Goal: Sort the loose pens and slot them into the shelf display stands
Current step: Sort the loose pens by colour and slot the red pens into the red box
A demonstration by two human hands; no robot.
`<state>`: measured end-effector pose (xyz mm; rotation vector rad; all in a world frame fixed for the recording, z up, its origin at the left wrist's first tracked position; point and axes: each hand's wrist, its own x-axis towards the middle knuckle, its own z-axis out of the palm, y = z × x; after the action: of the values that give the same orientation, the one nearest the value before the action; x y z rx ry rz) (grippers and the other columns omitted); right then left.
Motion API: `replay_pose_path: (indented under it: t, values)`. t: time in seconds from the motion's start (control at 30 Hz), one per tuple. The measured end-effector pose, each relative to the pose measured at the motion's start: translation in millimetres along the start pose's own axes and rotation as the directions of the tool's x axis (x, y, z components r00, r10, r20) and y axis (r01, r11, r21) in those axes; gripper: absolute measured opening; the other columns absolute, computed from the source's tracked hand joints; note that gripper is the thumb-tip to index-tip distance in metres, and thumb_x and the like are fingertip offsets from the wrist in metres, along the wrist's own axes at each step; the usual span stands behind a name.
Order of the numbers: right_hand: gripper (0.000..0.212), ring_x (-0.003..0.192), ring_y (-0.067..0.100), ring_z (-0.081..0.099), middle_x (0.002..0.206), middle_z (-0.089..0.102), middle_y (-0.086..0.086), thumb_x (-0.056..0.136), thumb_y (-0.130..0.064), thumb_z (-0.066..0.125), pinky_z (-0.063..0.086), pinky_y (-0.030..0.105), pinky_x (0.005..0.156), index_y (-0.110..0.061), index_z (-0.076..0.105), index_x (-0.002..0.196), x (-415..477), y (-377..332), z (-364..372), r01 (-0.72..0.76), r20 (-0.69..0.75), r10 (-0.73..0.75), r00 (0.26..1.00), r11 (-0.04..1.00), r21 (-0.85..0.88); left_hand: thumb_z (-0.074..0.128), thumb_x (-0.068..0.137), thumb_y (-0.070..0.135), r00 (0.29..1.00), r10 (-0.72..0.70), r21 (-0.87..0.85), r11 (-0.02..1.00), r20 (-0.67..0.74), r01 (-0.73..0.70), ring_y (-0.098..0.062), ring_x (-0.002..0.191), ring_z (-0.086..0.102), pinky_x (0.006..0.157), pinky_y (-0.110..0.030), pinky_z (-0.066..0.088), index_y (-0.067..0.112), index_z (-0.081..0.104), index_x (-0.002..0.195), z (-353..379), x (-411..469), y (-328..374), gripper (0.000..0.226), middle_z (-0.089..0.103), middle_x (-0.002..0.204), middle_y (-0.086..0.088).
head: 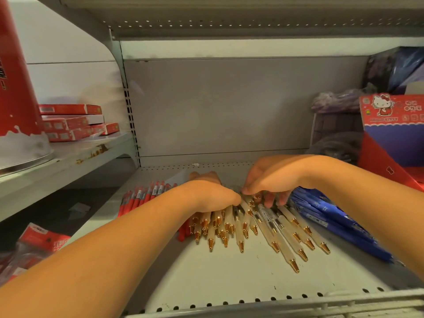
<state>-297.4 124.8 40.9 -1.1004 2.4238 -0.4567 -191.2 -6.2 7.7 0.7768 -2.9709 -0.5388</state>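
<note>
Cream pens (282,232) fan toward the bare front of the shelf (229,278). Left hand (211,196) curls over several; right hand (270,177) seemingly pinches one.

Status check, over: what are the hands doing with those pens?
Left hand over the white pens, grip unclear. Right hand pinching into same pile. Red pens left, blue pens right; nothing blocking.

This is a stationery shop aisle. Grey metal gondola shelving (206,271) with perforated edges and a slotted upright (129,111) at left centre carries stock in bulk. There are stacked red boxes (68,122) at left, a Hello Kitty display carton (390,111) at right, and red pens (137,198), white gold-tipped pens (263,226) and blue pens (332,216) heaped by colour at centre.
</note>
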Motion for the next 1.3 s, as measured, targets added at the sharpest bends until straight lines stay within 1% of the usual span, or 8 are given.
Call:
replay_pose_path:
  t: [0.1,0.43,0.53,0.77,0.9,1.03,1.17,1.3]
  values:
    - [0.021,0.065,0.013,0.063,0.08,0.068,0.006,0.092,-0.024,0.067,0.052,0.019,0.051,-0.007,0.073,0.103,-5,4,-5,0.058,0.023,-0.059,0.998,0.998,0.026,0.053,0.088,0.052,0.996,0.079,-0.045,0.996,-0.028,-0.08,-0.014,0.074,0.059,0.062,-0.027,0.045,0.02,0.061,0.085,0,2,0,0.033,0.062,0.084,-0.001]
    - [0.012,0.061,0.005,0.066,0.071,0.071,-0.003,0.082,-0.025,0.078,0.053,0.016,0.061,-0.016,0.076,0.089,-15,5,-9,0.101,-0.017,-0.101,0.995,0.995,-0.024,0.066,0.083,0.052,0.996,0.07,0.045,0.997,-0.056,-0.068,-0.014,0.069,0.062,0.053,-0.025,0.045,0.019,0.06,0.104,4,1,4,0.039,0.066,0.081,-0.001]
    - [0.013,0.059,0.003,0.066,0.067,0.071,-0.007,0.082,-0.026,0.078,0.053,0.016,0.06,-0.017,0.075,0.09,-15,1,0,0.119,0.09,-0.121,0.989,0.993,0.023,0.065,0.083,0.051,0.994,0.087,0.057,0.995,-0.066,-0.084,-0.012,0.072,0.061,0.055,-0.025,0.045,0.021,0.059,0.106,3,0,3,0.038,0.064,0.084,0.0]
    - [0.044,0.079,0.015,0.072,0.097,0.076,0.004,0.077,-0.032,0.082,0.054,0.023,0.063,-0.026,0.054,0.11,-16,1,-6,0.164,0.122,-0.169,0.978,0.985,0.054,0.046,0.093,0.053,0.988,0.106,-0.098,0.988,-0.109,-0.117,-0.012,0.081,0.057,0.065,-0.028,0.044,0.025,0.055,0.116,4,5,-1,0.037,0.06,0.091,0.003]
    - [0.024,0.064,0.015,0.066,0.084,0.076,0.005,0.092,-0.018,0.067,0.05,0.022,0.05,-0.02,0.054,0.113,-5,13,-17,0.092,0.071,-0.099,0.993,0.991,0.101,0.044,0.089,0.067,0.973,0.214,0.013,0.977,-0.088,-0.213,-0.008,0.07,0.059,0.061,-0.025,0.046,0.04,0.042,0.134,8,0,-2,0.053,0.064,0.092,0.006]
    - [0.017,0.049,0.014,0.059,0.07,0.068,0.005,0.098,-0.016,0.058,0.046,0.021,0.04,-0.019,0.063,0.114,15,25,-9,-0.019,0.043,0.019,0.999,1.0,0.004,0.045,0.097,0.051,0.921,0.383,0.046,0.924,-0.074,-0.38,-0.008,0.057,0.053,0.055,-0.024,0.043,0.029,0.061,0.109,9,-2,-2,0.03,0.057,0.064,0.011]
    - [0.033,0.047,0.015,0.051,0.078,0.06,0.01,0.1,-0.022,0.053,0.042,0.019,0.036,0.001,0.062,0.121,36,24,9,-0.121,0.008,0.123,0.992,0.988,-0.091,0.044,0.1,0.039,0.897,0.442,0.023,0.897,-0.031,-0.441,-0.01,0.089,0.062,0.083,-0.028,0.053,0.037,0.067,0.12,9,-5,-2,0.03,0.07,0.108,0.013]
    - [0.026,0.047,0.015,0.049,0.067,0.055,0.006,0.099,-0.017,0.053,0.041,0.02,0.039,0.002,0.06,0.115,39,14,17,-0.081,-0.051,0.075,0.996,0.987,-0.14,0.045,0.099,0.028,0.891,0.453,0.013,0.891,-0.01,-0.453,-0.023,0.089,0.065,0.086,-0.038,0.055,0.022,0.073,0.108,8,-2,-6,0.03,0.072,0.103,-0.005]
